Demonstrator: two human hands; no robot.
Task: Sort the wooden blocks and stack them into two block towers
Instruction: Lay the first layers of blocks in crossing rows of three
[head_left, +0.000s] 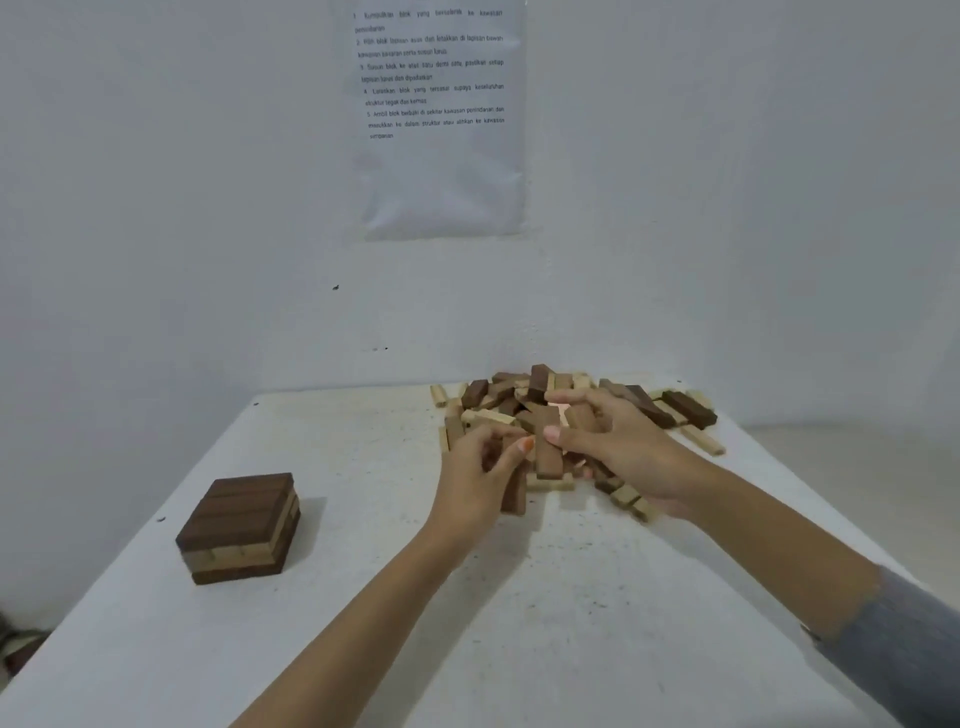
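From my remote seat I see both grips working at the near edge of the loose pile of wooden blocks (571, 400), which lies on the far middle of the white table (363, 623), spreading off to the right. Dark and pale pieces are jumbled there at all angles, some leaning on others.

The left grip (478, 467) is clenched around a brown block (514, 499), whose lower end pokes out below the fingers and points at the table. The right grip (618, 447) is just beside it, thumb and forefinger pinching a second brown block (548, 452), held roughly upright. The other fingers curl over more pieces, though I cannot tell whether they hold any. A grey sleeve (904, 639) covers the right forearm at the near right.

Well apart from the pile, on the near left of the table, stands a low square stack (239, 525). It has a dark layer on top, paler wood under it and dark at the base, with its sides flush.

A printed sheet (441, 119) hangs on the far wall above the pile.
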